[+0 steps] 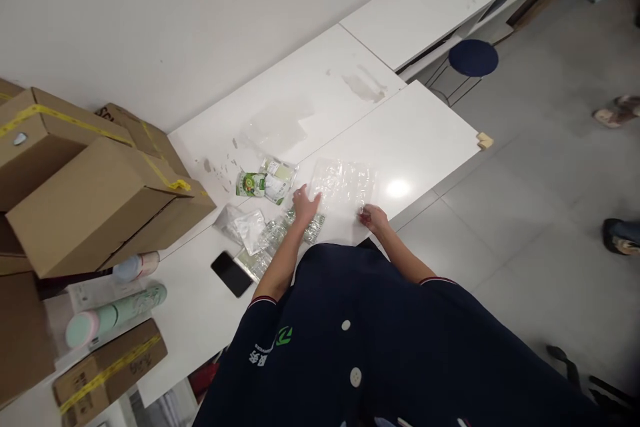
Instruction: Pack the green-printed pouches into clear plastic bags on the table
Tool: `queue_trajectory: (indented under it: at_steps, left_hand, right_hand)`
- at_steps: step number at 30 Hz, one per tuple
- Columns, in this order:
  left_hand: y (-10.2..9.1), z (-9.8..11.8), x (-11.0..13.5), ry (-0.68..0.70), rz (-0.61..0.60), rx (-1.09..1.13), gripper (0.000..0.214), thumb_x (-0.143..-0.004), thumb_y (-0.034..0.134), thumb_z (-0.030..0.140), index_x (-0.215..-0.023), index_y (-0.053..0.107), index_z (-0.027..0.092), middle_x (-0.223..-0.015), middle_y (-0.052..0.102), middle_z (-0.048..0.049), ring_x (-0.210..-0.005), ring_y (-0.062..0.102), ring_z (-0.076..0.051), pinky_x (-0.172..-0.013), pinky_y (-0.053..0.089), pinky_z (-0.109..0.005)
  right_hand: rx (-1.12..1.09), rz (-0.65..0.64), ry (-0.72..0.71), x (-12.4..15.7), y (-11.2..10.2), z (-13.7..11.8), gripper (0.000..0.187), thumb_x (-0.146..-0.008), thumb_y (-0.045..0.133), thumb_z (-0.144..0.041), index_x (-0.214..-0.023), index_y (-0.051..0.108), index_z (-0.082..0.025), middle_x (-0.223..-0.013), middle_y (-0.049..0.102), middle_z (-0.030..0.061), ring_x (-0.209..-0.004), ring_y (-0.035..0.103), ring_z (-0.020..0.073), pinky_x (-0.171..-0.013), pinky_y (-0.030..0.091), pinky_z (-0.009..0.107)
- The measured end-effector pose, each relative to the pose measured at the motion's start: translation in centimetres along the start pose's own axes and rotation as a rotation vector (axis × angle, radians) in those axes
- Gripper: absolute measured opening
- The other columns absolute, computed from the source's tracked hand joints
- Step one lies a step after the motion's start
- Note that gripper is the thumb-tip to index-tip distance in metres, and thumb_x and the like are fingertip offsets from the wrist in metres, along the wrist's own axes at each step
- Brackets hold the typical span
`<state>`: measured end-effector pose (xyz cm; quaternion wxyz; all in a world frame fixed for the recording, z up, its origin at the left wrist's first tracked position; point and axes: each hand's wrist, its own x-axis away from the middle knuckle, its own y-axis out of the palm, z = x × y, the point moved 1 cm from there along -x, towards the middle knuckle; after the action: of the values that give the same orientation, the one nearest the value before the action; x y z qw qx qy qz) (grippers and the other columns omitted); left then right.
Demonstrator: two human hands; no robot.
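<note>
A clear, crinkled plastic bag (344, 183) lies flat on the white table in front of me. My right hand (375, 219) has its fingers closed on the bag's lower right corner. At the bag's left edge, my left hand (305, 207) is open, thumb and fingers apart. Under and beside my left wrist are shiny clear packets with green print (275, 233). Just beyond that hand lie a green printed pouch (251, 184) and a pale green and white packet (278, 179). A silvery packet (250, 228) rests further left.
A black phone (231, 273) lies on the table near my left forearm. Cardboard boxes (95, 200) are stacked at the left, with a mint-green bottle (117, 313) below them. Another clear sheet (280, 123) lies toward the wall. A blue stool (473, 57) stands beyond the table's right side.
</note>
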<state>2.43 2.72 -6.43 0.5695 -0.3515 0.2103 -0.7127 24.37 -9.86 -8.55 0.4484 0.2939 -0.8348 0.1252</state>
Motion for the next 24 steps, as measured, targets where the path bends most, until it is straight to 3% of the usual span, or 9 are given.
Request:
queue_trajectory:
  at_steps: [3, 5, 9, 11, 13, 15, 18, 21, 24]
  left_hand:
    - [1.6, 0.8, 1.7, 0.211, -0.125, -0.305, 0.085, -0.074, 0.071, 0.054, -0.145, 0.039, 0.020, -0.146, 0.037, -0.0201, -0.130, 0.037, -0.041, -0.106, 0.029, -0.053]
    - [2.7, 1.2, 1.9, 0.264, -0.176, -0.397, 0.077, -0.080, 0.067, 0.045, -0.145, 0.039, 0.018, -0.142, 0.040, -0.0215, -0.127, 0.039, -0.041, -0.104, 0.031, -0.054]
    - [3.0, 2.0, -0.9, 0.174, -0.216, -0.350, 0.031, -0.092, 0.046, 0.020, -0.116, 0.062, 0.009, -0.113, 0.060, -0.0219, -0.113, 0.051, -0.033, -0.097, 0.037, -0.046]
    - [1.8, 2.3, -3.3, 0.089, -0.145, -0.191, 0.026, -0.094, 0.041, 0.019, -0.101, 0.065, 0.011, -0.101, 0.065, -0.0174, -0.103, 0.056, -0.027, -0.092, 0.041, -0.040]
    - [-0.1, 2.2, -5.7, -0.006, -0.017, 0.020, 0.028, -0.098, 0.037, 0.026, -0.101, 0.063, 0.014, -0.099, 0.066, -0.0129, -0.095, 0.059, -0.022, -0.087, 0.044, -0.035]
    - [-2.3, 1.3, -7.2, -0.097, 0.109, 0.151, 0.033, -0.100, 0.031, 0.032, -0.105, 0.059, 0.015, -0.102, 0.065, -0.0108, -0.092, 0.060, -0.020, -0.084, 0.045, -0.032]
    - [-4.9, -0.9, -7.3, -0.149, 0.195, -0.012, 0.027, -0.097, 0.041, 0.034, -0.107, 0.058, 0.016, -0.109, 0.062, -0.0117, -0.104, 0.057, -0.023, -0.092, 0.043, -0.036]
    - [-5.8, -3.2, -6.0, -0.143, 0.123, -0.366, 0.045, -0.081, 0.066, 0.040, -0.117, 0.055, 0.016, -0.125, 0.052, -0.0186, -0.118, 0.047, -0.035, -0.093, 0.043, -0.044]
    - [-5.6, -4.4, -5.6, -0.090, 0.057, -0.568, 0.047, -0.084, 0.061, 0.034, -0.125, 0.051, 0.012, -0.131, 0.046, -0.0237, -0.121, 0.044, -0.040, -0.088, 0.046, -0.045]
  right_hand:
    - [0.189, -0.036, -0.014, 0.6, 0.0, -0.1, 0.022, -0.072, 0.074, -0.014, -0.078, 0.054, -0.019, -0.072, 0.068, 0.0035, -0.059, 0.066, 0.0144, -0.052, 0.054, 0.025]
    - [0.322, -0.153, -0.052, 1.1, 0.9, -1.0, 0.024, -0.067, 0.078, -0.014, -0.075, 0.056, -0.017, -0.073, 0.070, 0.0056, -0.058, 0.066, 0.0148, -0.048, 0.052, 0.023]
    - [0.253, -0.389, -0.294, 2.8, 3.4, -4.2, 0.020, -0.066, 0.079, -0.020, -0.071, 0.060, -0.016, -0.080, 0.072, 0.0057, -0.065, 0.067, 0.0130, -0.059, 0.056, 0.024]
    - [0.135, -0.395, -0.448, 3.3, 3.9, -5.6, 0.017, -0.069, 0.078, -0.024, -0.074, 0.063, -0.017, -0.083, 0.072, 0.0044, -0.069, 0.067, 0.0126, -0.065, 0.057, 0.026]
    - [0.020, -0.347, -0.525, 3.2, 3.7, -6.2, 0.017, -0.071, 0.077, -0.026, -0.075, 0.063, -0.019, -0.083, 0.072, 0.0032, -0.071, 0.067, 0.0127, -0.068, 0.058, 0.027]
    - [-0.073, -0.273, -0.478, 2.4, 3.1, -5.6, 0.019, -0.069, 0.079, -0.024, -0.073, 0.061, -0.019, -0.079, 0.072, 0.0024, -0.069, 0.067, 0.0126, -0.068, 0.058, 0.027]
    - [-0.123, -0.172, -0.281, 0.9, 2.4, -3.1, 0.022, -0.065, 0.081, -0.019, -0.070, 0.059, -0.018, -0.074, 0.071, 0.0023, -0.065, 0.067, 0.0124, -0.065, 0.058, 0.025]
    - [-0.042, -0.148, -0.063, 0.1, 2.5, 0.1, 0.019, -0.070, 0.078, -0.020, -0.074, 0.060, -0.018, -0.076, 0.071, 0.0028, -0.064, 0.068, 0.0126, -0.062, 0.059, 0.024]
    - [0.071, -0.156, 0.080, -0.1, 2.9, 2.2, 0.015, -0.076, 0.074, -0.024, -0.077, 0.061, -0.017, -0.076, 0.072, 0.0043, -0.064, 0.069, 0.0143, -0.059, 0.058, 0.024]
